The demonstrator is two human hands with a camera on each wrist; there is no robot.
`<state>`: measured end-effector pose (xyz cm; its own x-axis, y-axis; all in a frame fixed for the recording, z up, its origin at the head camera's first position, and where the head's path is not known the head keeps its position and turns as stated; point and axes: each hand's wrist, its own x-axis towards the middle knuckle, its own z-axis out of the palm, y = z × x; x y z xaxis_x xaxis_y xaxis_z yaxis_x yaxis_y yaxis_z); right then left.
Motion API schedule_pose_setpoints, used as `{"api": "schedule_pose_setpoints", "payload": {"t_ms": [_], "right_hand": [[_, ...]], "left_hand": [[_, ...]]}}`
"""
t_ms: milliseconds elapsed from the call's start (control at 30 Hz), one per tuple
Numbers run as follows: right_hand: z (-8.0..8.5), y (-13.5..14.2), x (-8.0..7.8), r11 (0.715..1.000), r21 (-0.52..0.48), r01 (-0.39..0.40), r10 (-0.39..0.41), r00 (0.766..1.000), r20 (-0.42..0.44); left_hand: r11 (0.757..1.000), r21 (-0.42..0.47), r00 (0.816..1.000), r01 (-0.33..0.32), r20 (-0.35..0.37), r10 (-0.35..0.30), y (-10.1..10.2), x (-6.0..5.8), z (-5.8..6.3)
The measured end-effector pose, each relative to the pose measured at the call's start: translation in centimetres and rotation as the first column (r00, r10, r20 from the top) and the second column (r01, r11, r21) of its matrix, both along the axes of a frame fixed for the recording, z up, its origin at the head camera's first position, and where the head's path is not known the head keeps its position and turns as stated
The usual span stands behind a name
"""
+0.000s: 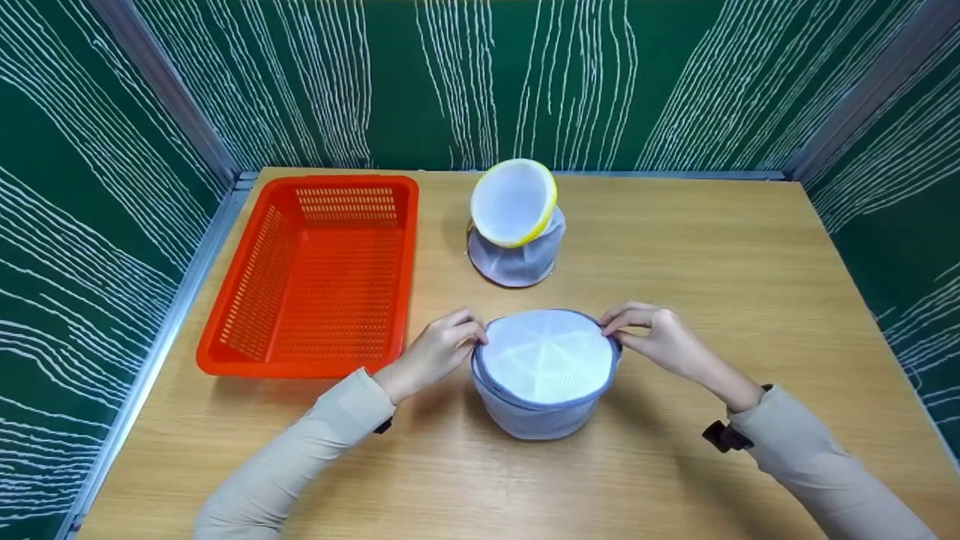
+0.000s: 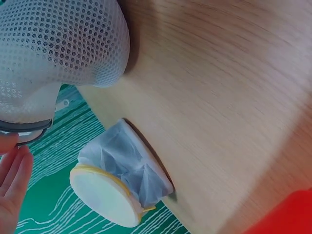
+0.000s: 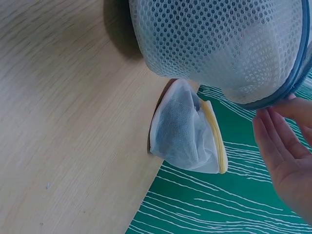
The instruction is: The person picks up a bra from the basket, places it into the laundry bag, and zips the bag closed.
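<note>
A round mesh laundry bag (image 1: 540,416) with a grey-blue rim stands near the middle of the table, its pale mesh lid (image 1: 547,360) facing up. My left hand (image 1: 439,349) pinches the rim on the left side. On the opposite side, the thumb and fingers of my right hand (image 1: 656,337) pinch the rim too. A small zipper pull (image 2: 62,105) hangs beside the bag's rim in the left wrist view. Behind the bag, a smaller white mesh bag (image 1: 517,262) with yellow trim stands on the table, its round white top tilted toward me.
An orange-red plastic basket (image 1: 409,300) with slotted sides sits at the left of the wooden table (image 1: 712,247). Green panels (image 1: 675,45) with white wavy lines enclose the table at the back and sides, with metal framing along their edges.
</note>
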<state>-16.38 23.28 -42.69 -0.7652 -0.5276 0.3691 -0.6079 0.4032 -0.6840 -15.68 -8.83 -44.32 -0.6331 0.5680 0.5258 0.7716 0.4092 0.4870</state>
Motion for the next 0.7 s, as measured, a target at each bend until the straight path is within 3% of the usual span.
{"api": "schedule_pose_setpoints", "payload": {"t_ms": [133, 200, 267, 300, 367, 500, 700], "right_hand": [[0.2, 0.1, 0.0, 1.0, 0.013, -0.002, 0.001, 1.0, 0.018], [0.3, 0.1, 0.0, 1.0, 0.017, 0.006, -0.007, 1.0, 0.024], [0.4, 0.1, -0.2, 1.0, 0.022, 0.019, -0.019, 1.0, 0.023], [0.5, 0.1, -0.3, 0.999, 0.024, 0.027, -0.028, 0.999, 0.026], [0.6, 0.1, -0.6, 0.999, 0.026, 0.046, -0.047, 0.998, 0.039], [0.8, 0.3, -1.3, 0.996, 0.038, 0.075, -0.079, 0.992, 0.097], [0.5, 0.4, -2.8, 0.991, 0.113, 0.077, -0.094, 0.983, 0.16]], "left_hand": [[0.999, -0.004, 0.998, -0.033, 0.045, 0.034, 0.2, -0.2, 0.1], [0.997, 0.005, 0.991, -0.079, 0.107, 0.078, 0.5, -0.5, 0.3], [0.991, 0.014, 0.969, -0.136, 0.211, 0.13, 1.0, -1.0, 0.5], [0.986, 0.012, 0.948, -0.165, 0.276, 0.156, 1.2, -1.4, 0.6], [0.977, 0.003, 0.894, -0.211, 0.404, 0.192, 1.8, -2.1, 0.9], [0.97, -0.062, 0.758, -0.236, 0.612, 0.224, 2.8, -3.3, 1.2], [0.98, -0.141, 0.57, -0.138, 0.798, 0.195, 3.7, -4.3, 0.5]]}}
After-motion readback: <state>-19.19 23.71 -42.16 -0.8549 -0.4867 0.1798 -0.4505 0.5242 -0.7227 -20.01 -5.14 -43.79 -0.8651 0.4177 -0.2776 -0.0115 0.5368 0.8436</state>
